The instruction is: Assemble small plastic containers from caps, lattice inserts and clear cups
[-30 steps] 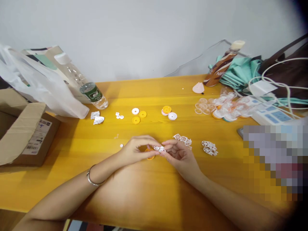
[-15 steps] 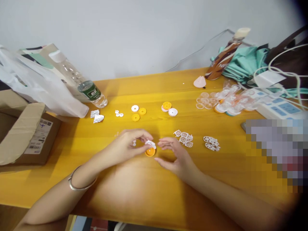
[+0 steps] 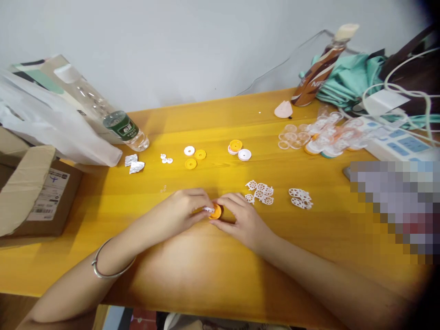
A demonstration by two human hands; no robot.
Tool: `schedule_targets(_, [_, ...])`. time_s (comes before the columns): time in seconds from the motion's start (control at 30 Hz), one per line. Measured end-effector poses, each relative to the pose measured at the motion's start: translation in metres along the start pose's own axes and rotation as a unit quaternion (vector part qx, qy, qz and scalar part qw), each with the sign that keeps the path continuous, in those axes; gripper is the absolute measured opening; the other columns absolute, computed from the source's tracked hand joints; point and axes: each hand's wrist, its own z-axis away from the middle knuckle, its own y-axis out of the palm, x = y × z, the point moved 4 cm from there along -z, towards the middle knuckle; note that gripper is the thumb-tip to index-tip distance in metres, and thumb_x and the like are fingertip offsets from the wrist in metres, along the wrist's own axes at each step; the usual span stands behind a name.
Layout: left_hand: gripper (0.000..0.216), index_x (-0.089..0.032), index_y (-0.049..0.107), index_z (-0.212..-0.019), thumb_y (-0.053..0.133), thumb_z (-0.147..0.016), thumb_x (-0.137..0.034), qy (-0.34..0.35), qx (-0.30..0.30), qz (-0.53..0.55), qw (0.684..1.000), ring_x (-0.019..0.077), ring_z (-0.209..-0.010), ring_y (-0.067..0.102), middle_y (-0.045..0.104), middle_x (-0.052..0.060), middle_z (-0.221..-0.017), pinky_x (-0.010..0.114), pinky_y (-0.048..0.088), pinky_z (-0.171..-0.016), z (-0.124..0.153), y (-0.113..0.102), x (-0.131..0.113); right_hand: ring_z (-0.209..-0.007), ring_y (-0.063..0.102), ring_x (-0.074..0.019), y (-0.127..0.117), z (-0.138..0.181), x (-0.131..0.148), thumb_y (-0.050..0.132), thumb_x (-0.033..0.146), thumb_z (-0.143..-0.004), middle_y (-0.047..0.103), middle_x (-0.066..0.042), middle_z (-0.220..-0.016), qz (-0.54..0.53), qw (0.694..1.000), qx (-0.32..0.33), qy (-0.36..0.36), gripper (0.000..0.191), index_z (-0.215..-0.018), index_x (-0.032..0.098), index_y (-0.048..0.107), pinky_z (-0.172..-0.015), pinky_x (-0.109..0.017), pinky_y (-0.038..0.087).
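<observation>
Between the fingertips of my left hand (image 3: 184, 208) is a small white toothed plastic piece (image 3: 208, 209), partly covered by the fingers. My right hand (image 3: 242, 217) has its thumb and fingers closed around the rim of a round orange plastic cup (image 3: 216, 211) on the table. The white piece sits right at the cup's left edge; whether it touches the cup I cannot tell. Just beyond my right hand lie white openwork plastic plates (image 3: 261, 192), with a second group of white plates (image 3: 300, 198) farther right.
Orange and white discs (image 3: 195, 155) and stacked lids (image 3: 237, 147) lie behind my hands. Small white wheels (image 3: 166, 159) and foil packets (image 3: 134, 164) are at left, near a water bottle (image 3: 125, 128) and cardboard box (image 3: 48, 201). Clear plastic rings (image 3: 292, 136) and a brown bottle (image 3: 318, 73) stand right.
My right hand has moved left and closed on the orange cup. My left hand has tilted the white piece down and left of it. The view has shifted slightly.
</observation>
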Motion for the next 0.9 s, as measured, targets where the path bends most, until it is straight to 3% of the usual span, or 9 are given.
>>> schedule_targets(0.5, [0.018, -0.014, 0.062, -0.09, 0.044, -0.088, -0.015, 0.018, -0.016, -0.073, 0.997, 0.0135, -0.076, 0.058, 0.061, 0.006, -0.084, 0.025, 0.046, -0.07, -0.002, 0.015, -0.005, -0.086, 0.054, -0.0194, -0.002, -0.001, 0.003, 0.061, 0.023, -0.078, 0.059, -0.005, -0.09, 0.006, 1.0, 0.004, 0.005, 0.012, -0.089, 0.02, 0.06, -0.078, -0.034, 0.044])
schedule_targets(0.73, [0.015, -0.016, 0.063, -0.09, 0.048, -0.087, -0.016, 0.007, -0.018, -0.018, 1.0, 0.0124, -0.076, 0.059, 0.062, 0.004, -0.084, 0.023, 0.046, -0.071, -0.002, 0.015, 0.0, -0.088, 0.053, -0.0214, 0.001, 0.0, -0.001, 0.064, 0.024, -0.075, 0.058, -0.007, -0.092, 0.028, 0.999, 0.016, 0.011, 0.016, -0.09, 0.02, 0.059, -0.078, -0.036, 0.045])
schedule_targets(0.9, [0.019, -0.016, 0.064, -0.098, 0.05, -0.086, -0.02, 0.019, -0.028, 0.061, 0.998, 0.0124, -0.083, 0.06, 0.062, 0.006, -0.093, 0.025, 0.047, -0.077, -0.003, 0.006, -0.004, -0.085, 0.055, -0.0189, -0.005, 0.0, -0.002, 0.063, 0.023, -0.076, 0.059, -0.006, -0.09, -0.045, 0.999, 0.006, 0.02, 0.017, -0.092, 0.019, 0.061, -0.077, -0.032, 0.046])
